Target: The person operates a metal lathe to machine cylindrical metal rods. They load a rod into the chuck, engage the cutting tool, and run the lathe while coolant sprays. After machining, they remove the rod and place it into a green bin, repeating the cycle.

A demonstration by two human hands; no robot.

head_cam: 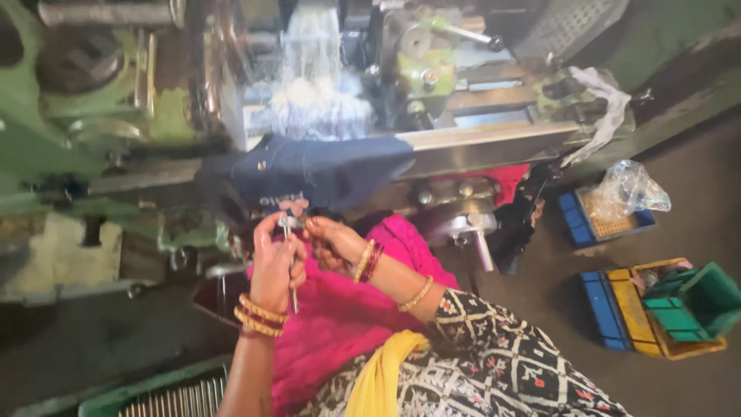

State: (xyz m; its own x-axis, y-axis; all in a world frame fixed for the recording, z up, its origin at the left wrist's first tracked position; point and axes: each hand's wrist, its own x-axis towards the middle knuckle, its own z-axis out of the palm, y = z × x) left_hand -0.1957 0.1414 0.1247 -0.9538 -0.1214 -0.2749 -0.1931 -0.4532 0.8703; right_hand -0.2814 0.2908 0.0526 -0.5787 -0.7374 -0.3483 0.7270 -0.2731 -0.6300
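The person's left hand [274, 262] is closed around a slim, straight, grey metal rod [293, 289], held roughly upright in front of the lap. The rod's lower end shows below the palm, beside the stacked gold and red bangles [258, 315] on that wrist; its upper end carries a small bright metal fitting [289, 222] just above the thumb. The right hand [333, 243] is drawn in close at the same height, fingers curled and pinched toward that fitting. Whether its fingertips actually touch the fitting cannot be told; the area is small and blurred.

Judged from its look, the rod is rigid, light for its length and smooth. It may be oily in this workshop, so it could slip through a loose grasp. A full fist about mid-length, as the left hand has it, appears the sound place to hold. The fitting at the top looks small enough to need a fingertip pinch only.

Surroundings: a bright pink cloth [340, 316] covers the lap directly under both hands. A dark blue cloth [324, 174] hangs over the bed of the green-painted metalworking machine [85, 108] beyond them. A green plastic tray of similar thin metal rods [174, 398] sits at the lower left, near the left forearm. Blue, yellow and green plastic crates [656, 309] stand well apart on the floor to the right.
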